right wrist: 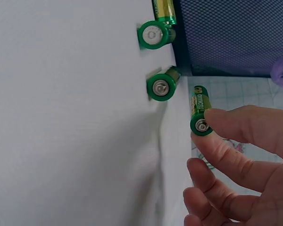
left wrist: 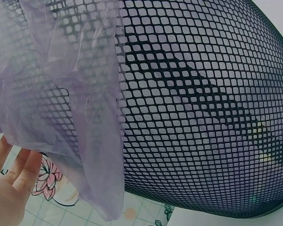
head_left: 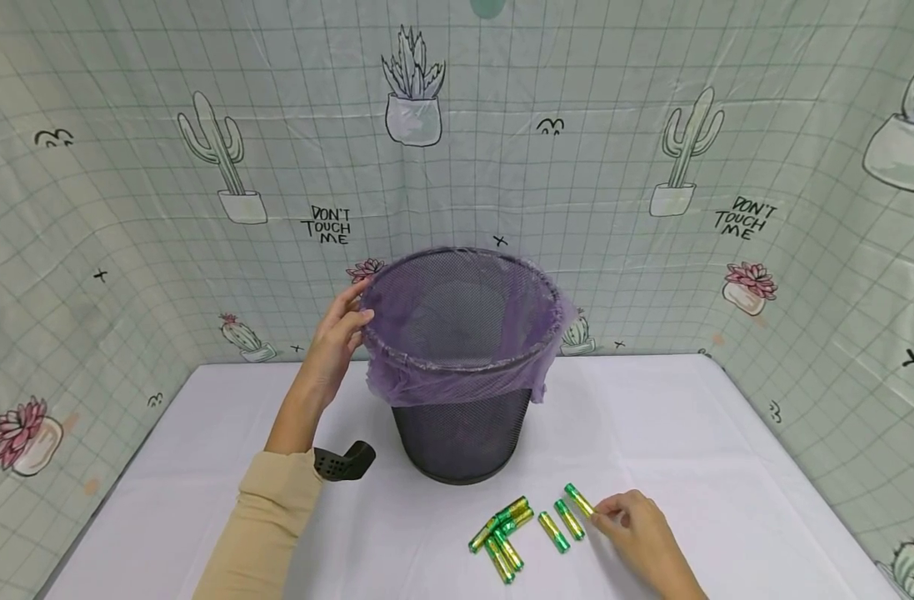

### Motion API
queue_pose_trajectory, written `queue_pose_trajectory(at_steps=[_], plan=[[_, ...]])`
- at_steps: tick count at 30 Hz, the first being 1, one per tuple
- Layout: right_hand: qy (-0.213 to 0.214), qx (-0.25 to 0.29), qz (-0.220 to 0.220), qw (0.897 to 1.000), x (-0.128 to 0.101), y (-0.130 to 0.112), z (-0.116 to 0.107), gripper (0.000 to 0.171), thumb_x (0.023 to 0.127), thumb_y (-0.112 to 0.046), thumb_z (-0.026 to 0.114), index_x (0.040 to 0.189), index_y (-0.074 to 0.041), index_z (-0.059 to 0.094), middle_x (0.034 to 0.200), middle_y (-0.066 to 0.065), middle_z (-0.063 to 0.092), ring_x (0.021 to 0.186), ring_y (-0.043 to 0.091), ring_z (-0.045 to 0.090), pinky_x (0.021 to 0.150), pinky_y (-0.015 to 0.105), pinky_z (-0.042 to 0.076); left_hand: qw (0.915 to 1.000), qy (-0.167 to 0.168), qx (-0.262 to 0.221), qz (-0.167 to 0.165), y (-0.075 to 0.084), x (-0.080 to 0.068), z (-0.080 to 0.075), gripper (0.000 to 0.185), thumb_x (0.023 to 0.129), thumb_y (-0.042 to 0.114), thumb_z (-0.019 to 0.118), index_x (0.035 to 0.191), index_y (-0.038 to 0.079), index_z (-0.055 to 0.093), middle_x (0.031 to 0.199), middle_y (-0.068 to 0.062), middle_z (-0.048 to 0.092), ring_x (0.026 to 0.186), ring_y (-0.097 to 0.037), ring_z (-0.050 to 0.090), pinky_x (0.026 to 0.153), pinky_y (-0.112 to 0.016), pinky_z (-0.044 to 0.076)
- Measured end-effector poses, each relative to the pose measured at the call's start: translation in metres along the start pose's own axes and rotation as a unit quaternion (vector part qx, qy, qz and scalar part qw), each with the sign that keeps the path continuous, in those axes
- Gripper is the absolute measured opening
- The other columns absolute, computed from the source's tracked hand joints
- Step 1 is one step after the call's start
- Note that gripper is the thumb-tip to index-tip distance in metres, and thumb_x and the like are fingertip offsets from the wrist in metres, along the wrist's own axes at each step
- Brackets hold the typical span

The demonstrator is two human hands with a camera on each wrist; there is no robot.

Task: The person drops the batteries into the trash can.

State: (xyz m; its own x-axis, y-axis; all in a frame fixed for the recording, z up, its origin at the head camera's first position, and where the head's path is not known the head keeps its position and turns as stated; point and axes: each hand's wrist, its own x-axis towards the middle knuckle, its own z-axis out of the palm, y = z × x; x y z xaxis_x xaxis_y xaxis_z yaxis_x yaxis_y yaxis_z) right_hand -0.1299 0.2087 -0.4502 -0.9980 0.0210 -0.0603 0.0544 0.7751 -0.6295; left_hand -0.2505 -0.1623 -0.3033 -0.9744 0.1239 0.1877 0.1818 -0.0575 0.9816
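While the left hand (head_left: 335, 337) rests with relaxed, nearly straight fingers against the rim at 9 o'clock, the black wire-mesh wastebasket (head_left: 462, 433) stands upright at the table's centre, lined with a thin purple plastic bag (head_left: 457, 379) folded over its lip. Contents: nothing can be made out inside through liner and mesh.

Right hand (head_left: 640, 529) — thumb and forefinger pinching the end of one green-and-gold cylindrical battery (head_left: 579, 499), which lies at the basket's 5 o'clock on the white tablecloth (head_left: 726, 467). Two loose batteries (head_left: 561, 525) lie just beside it toward 9 o'clock; a jumbled cluster of further batteries (head_left: 501, 537) lies beyond those.

Risks, as judged: the pinch sits only on the battery's tip, so it could slip and roll; the loose liner might slide off the rim under the left hand's pressure; the neighbouring batteries could be nudged rolling
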Motion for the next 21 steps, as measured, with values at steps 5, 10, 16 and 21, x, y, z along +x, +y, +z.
queue_pose_trajectory(at_steps=[5, 10, 16, 21], plan=[[0.010, 0.000, -0.011, 1.000, -0.001, -0.006, -0.007, 0.020, 0.083, -0.021, 0.066, 0.093, -0.003, 0.068, 0.091, 0.003, 0.060, 0.082, 0.014, 0.050, 0.067, 0.022, 0.039, 1.0000, -0.001, 0.001, 0.003, -0.001, 0.000, 0.000, 0.058, 0.091, 0.019, 0.042, 0.147, 0.016, 0.026, 0.145, -0.014, 0.021, 0.134, -0.026, 0.021, 0.110, -0.047, 0.018], [0.021, 0.006, -0.016, 1.000, -0.001, -0.014, -0.013, 0.020, 0.083, -0.019, 0.067, 0.095, -0.003, 0.067, 0.089, 0.002, 0.061, 0.081, 0.014, 0.049, 0.063, 0.021, 0.038, 1.0000, 0.002, -0.001, 0.003, -0.001, 0.000, 0.000, 0.058, 0.090, 0.019, 0.043, 0.146, 0.017, 0.028, 0.144, -0.013, 0.023, 0.134, -0.025, 0.022, 0.110, -0.046, 0.018], [0.032, 0.006, -0.013, 0.999, -0.003, -0.026, -0.023, 0.020, 0.084, -0.022, 0.066, 0.096, -0.006, 0.068, 0.089, 0.000, 0.061, 0.078, 0.012, 0.047, 0.061, 0.022, 0.037, 1.0000, 0.004, -0.003, 0.004, -0.001, -0.001, 0.001, 0.058, 0.090, 0.019, 0.043, 0.146, 0.017, 0.027, 0.144, -0.012, 0.023, 0.134, -0.025, 0.023, 0.110, -0.046, 0.018], [0.067, 0.007, -0.040, 0.997, -0.005, -0.039, -0.034, 0.015, 0.083, -0.021, 0.067, 0.093, -0.010, 0.068, 0.084, -0.002, 0.060, 0.074, 0.007, 0.046, 0.062, 0.022, 0.039, 1.0000, 0.005, -0.003, 0.004, -0.001, -0.001, 0.001, 0.058, 0.091, 0.019, 0.042, 0.147, 0.017, 0.027, 0.143, -0.013, 0.023, 0.134, -0.025, 0.023, 0.110, -0.046, 0.018]])
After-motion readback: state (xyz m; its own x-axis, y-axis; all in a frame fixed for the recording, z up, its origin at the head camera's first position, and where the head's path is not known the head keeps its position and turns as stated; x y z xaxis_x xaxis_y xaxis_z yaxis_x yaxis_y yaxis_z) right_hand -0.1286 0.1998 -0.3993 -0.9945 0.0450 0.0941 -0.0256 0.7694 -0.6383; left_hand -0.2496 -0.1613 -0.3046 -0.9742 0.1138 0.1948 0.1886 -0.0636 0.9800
